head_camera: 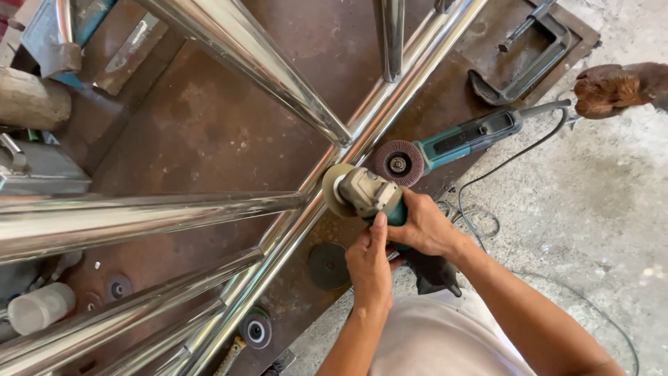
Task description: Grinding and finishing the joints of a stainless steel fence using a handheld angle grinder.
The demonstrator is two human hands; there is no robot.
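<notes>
A small angle grinder (363,193) with a grey head and green body is gripped by both my hands. Its round disc (332,189) rests against a shiny steel tube frame (306,216), at the joint where a cross tube meets the long double rail. My left hand (370,268) wraps the grinder from below, thumb up along the body. My right hand (424,226) closes over the rear of the body. A second green angle grinder (452,144) with a flap disc lies on the rusty steel table (202,125), just beyond the tool I hold.
A black clamp (529,66) lies at the table's far right corner. Loose discs (328,265) lie near the front edge. A black power cable (480,223) trails over the concrete floor at right. A white container (38,308) stands at lower left. A brown animal (616,87) is at upper right.
</notes>
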